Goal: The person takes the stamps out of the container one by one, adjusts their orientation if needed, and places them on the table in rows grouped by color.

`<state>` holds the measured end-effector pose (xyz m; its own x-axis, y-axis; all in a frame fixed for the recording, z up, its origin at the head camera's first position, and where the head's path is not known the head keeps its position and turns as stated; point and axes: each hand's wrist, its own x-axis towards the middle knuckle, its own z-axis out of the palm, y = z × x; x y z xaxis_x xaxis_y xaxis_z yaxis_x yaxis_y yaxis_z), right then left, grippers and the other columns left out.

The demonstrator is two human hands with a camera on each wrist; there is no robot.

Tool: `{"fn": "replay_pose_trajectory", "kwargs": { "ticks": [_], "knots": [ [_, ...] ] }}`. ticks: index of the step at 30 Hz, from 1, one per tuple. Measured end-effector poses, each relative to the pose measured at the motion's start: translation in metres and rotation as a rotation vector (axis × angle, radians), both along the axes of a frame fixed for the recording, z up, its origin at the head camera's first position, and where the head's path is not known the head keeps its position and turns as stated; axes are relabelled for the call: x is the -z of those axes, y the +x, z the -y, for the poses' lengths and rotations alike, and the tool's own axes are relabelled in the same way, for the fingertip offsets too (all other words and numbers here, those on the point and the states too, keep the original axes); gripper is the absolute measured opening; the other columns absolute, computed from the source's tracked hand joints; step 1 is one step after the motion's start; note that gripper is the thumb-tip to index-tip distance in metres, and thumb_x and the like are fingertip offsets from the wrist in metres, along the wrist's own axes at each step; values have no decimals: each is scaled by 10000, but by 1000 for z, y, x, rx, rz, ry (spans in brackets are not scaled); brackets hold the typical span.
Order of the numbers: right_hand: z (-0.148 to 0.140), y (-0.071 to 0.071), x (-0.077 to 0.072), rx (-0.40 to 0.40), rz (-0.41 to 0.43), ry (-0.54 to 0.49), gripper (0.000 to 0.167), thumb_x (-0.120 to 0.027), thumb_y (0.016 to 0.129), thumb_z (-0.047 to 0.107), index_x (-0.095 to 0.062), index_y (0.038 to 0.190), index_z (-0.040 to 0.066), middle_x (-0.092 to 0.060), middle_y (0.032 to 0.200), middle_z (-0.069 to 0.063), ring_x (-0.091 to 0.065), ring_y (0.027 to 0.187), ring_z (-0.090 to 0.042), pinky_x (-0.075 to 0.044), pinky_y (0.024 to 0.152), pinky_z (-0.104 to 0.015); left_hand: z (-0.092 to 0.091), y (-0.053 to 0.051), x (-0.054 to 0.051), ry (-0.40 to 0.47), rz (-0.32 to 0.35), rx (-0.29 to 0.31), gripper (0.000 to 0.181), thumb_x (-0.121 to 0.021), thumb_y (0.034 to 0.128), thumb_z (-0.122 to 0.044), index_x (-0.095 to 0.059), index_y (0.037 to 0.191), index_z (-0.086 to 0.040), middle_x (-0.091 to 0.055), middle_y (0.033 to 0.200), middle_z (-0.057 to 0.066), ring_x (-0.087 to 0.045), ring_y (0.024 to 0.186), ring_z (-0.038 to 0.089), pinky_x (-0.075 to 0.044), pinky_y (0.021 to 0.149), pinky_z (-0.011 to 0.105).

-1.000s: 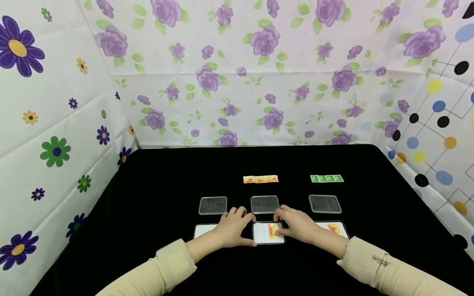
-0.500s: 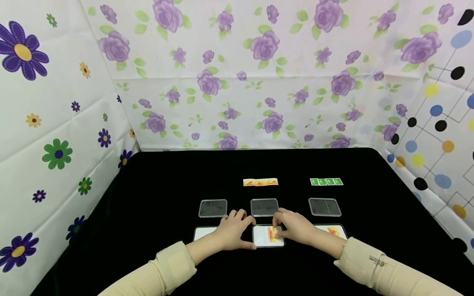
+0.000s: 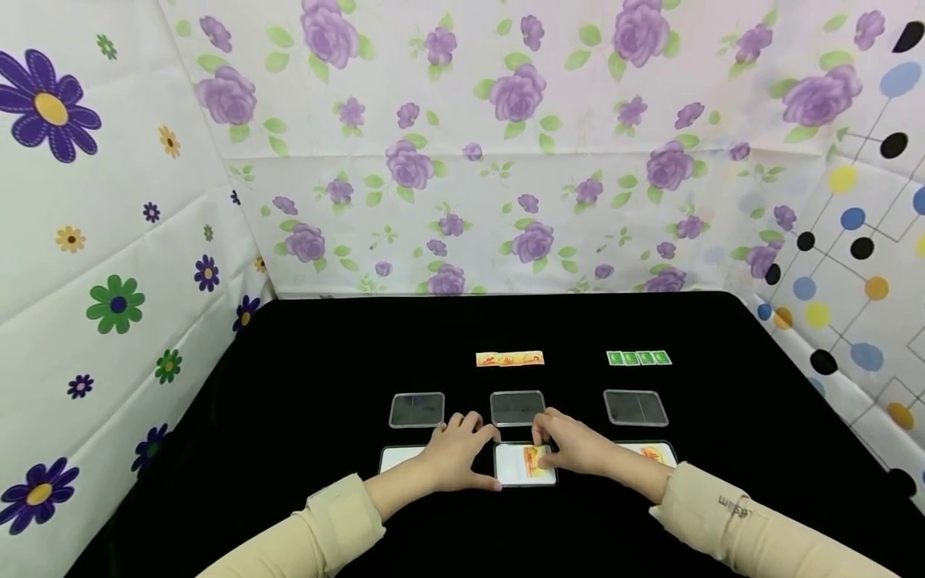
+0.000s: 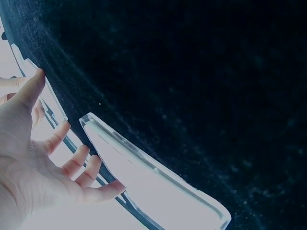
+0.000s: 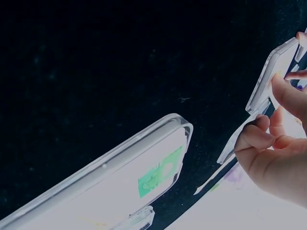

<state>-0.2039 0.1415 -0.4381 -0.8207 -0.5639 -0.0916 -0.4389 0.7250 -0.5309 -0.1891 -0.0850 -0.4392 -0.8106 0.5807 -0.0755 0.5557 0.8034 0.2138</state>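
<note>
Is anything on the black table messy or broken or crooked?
Nothing looks spilled or broken. Only the row of orange cards looks slightly uneven: its edges step a little, while the green cards line up neatly. The middle white case sits straight between the left hand and right hand.

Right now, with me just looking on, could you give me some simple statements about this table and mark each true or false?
1. The left hand is at the left end of the middle white case. True.
2. The right hand is off by itself, away from every case. False: it is at the right end of the middle case, by the orange print.
3. Three clear trays lie beyond the white cases. True.
4. The four green pieces lie beyond the clear trays. True.
5. The tabletop is bright red. False: it is black.
</note>
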Motion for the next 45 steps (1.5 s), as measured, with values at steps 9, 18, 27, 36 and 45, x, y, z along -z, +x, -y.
{"fn": "replay_pose_trajectory", "kwargs": {
  "ticks": [9, 18, 27, 36, 45],
  "knots": [
    [0, 2, 4, -25, 8, -117, 262, -724, 741, -23, -500, 798, 98, -493, 714, 47, -430, 631, -35, -379, 562, -180, 0, 1, 0, -4, -11, -2, 620, -738, 724, -546, -535, 1213, -222, -492, 1221, 67, -474, 1085, 247, -466, 859, 502],
    [0, 6, 6, -38, 11, -202, 196, -647, 775, -83, -564, 861, 72, -500, 718, 36, -406, 598, -5, -377, 530, -170, 1, 2, 1, 1, -16, 2, 620, -735, 727, -545, -535, 1215, -220, -494, 1219, 69, -477, 1079, 251, -465, 852, 506],
    [-4, 2, 6, -34, 28, -280, 148, -570, 831, -77, -651, 873, 39, -542, 710, 18, -396, 556, 4, -379, 518, -165, 0, 1, -1, -2, -17, 2, 620, -737, 727, -544, -533, 1215, -219, -490, 1213, 65, -471, 1073, 239, -471, 837, 477],
    [-7, -2, 2, -87, 63, -321, 94, -620, 855, -34, -680, 926, -21, -650, 775, -40, -491, 607, 20, -466, 581, -167, 0, 1, 2, -5, -21, 8, 622, -732, 732, -546, -535, 1221, -216, -489, 1216, 69, -472, 1070, 242, -465, 852, 506],
    [-10, -5, -1, -45, 104, -312, 36, -665, 838, 12, -694, 831, -9, -697, 789, -71, -565, 629, 20, -496, 591, -164, 2, 1, 3, 3, -28, 7, 620, -733, 730, -546, -523, 1214, -222, -485, 1225, 66, -471, 1083, 244, -454, 871, 516]
  ]
}}
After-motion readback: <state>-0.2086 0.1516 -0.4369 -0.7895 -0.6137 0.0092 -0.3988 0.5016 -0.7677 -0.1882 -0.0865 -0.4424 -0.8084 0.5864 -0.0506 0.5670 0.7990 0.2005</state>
